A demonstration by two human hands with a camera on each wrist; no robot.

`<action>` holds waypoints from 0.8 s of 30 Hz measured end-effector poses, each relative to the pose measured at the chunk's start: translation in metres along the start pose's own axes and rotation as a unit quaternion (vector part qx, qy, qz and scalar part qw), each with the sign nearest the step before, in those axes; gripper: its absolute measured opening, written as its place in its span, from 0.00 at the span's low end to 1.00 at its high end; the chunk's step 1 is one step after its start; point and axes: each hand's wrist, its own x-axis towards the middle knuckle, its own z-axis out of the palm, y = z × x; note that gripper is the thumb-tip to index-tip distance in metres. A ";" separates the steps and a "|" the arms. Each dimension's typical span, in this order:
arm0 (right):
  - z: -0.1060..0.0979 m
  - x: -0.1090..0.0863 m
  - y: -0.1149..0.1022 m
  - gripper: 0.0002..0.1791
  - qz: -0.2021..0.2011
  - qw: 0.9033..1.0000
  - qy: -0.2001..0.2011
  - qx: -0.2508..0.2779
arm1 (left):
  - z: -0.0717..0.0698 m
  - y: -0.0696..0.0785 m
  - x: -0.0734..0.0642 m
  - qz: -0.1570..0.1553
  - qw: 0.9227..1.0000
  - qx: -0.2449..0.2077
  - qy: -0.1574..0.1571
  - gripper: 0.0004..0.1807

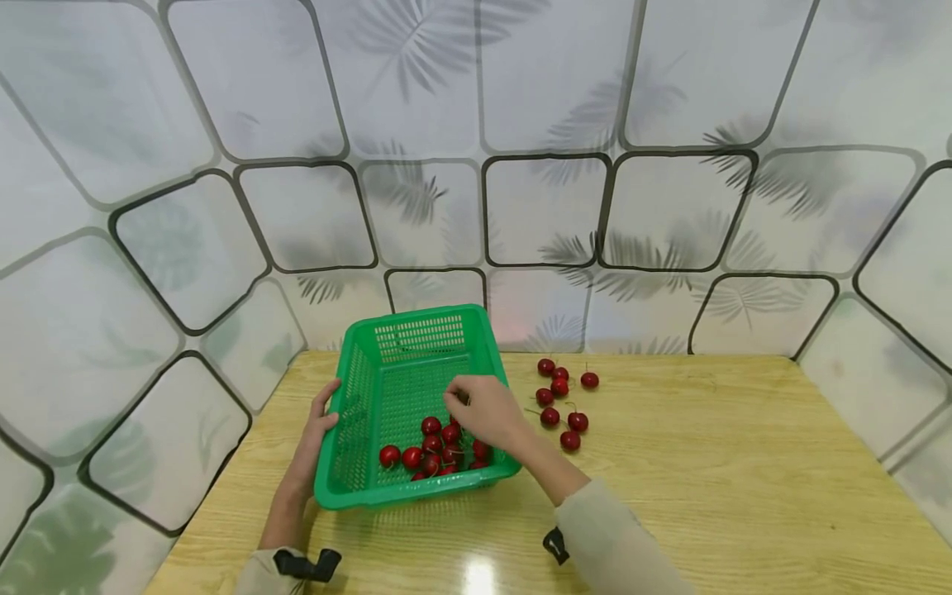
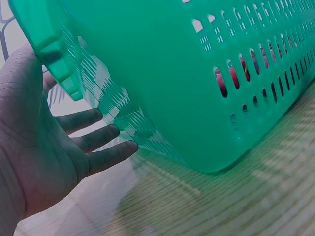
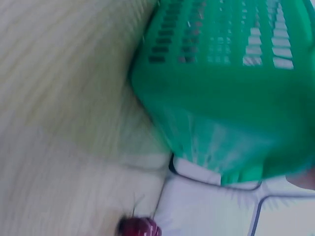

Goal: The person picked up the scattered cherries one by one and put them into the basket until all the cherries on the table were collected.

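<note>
A green plastic basket (image 1: pixel 416 499) with slotted walls stands on the table, several red cherries (image 1: pixel 432 464) with stems gathered at its near side. My left hand (image 1: pixel 316 430) is at the basket's left side. In the left wrist view, the extended fingers (image 2: pixel 110 156) reach along the outer wall and the thumb is up by the rim. Over the basket's right part is my right hand (image 1: pixel 483 409), fingers bent downward above the cherries. Its fingertips are hidden, so whether it pinches a cherry cannot be made out.
Several loose cherries (image 1: pixel 559 387) lie on the wooden table (image 1: pixel 706 463) to the right of the basket. Behind the table rises a wall covering (image 1: pixel 546 207) with leaf patterns and dark outlines.
</note>
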 end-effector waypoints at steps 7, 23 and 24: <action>-0.034 -0.001 0.026 0.10 0.066 0.992 0.105 0.030 | 0.000 0.001 -0.001 -0.006 1.000 0.001 0.008 0.31; -0.078 -0.032 0.112 0.09 0.179 0.978 0.062 -0.082 | 0.001 0.001 -0.002 -0.001 1.000 0.002 0.003 0.31; -0.079 -0.034 0.115 0.09 0.187 0.977 0.055 -0.086 | 0.002 0.001 -0.002 0.000 1.000 0.002 0.003 0.31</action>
